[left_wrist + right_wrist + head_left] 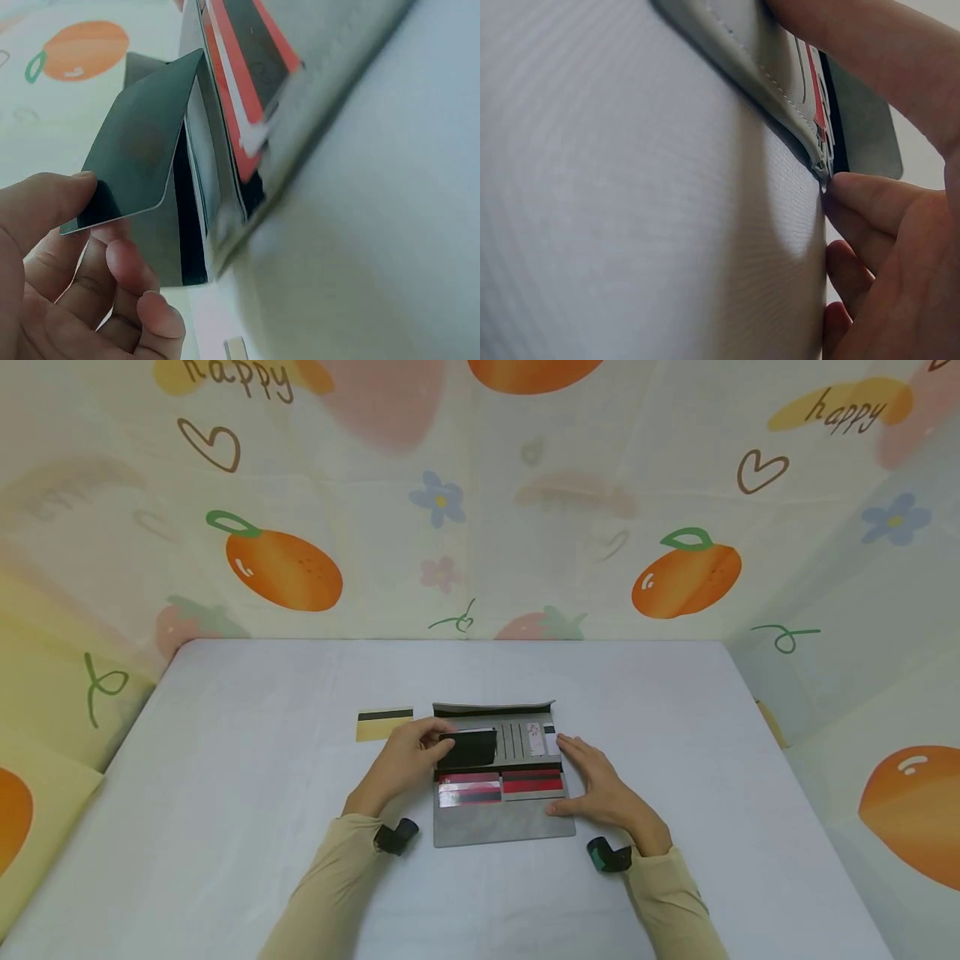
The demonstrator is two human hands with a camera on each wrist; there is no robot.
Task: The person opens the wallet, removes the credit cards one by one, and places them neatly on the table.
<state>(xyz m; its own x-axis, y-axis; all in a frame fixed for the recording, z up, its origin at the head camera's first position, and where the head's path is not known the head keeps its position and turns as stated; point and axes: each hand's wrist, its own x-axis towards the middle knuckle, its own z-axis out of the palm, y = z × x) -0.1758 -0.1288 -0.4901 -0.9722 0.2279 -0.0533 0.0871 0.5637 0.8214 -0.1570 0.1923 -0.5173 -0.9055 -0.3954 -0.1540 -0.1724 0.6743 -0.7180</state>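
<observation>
A grey wallet [502,827] lies unfolded on the white table. My left hand [405,760] pinches a dark card [468,748] between thumb and fingers. In the left wrist view the dark card [139,142] stands tilted against the wallet's upper half, its free end near the slots. My right hand [603,785] rests at the wallet's right edge, thumb on the lower flap and fingertips at the side. Two red-and-silver cards, one on the left [469,788] and one on the right [532,783], sit in slots below the fold.
Beside the wallet's upper left lies a gold card [385,724] with a dark stripe. A white card [552,741] shows at the wallet's upper right edge. Behind the table [225,735] hangs a patterned cloth [480,560].
</observation>
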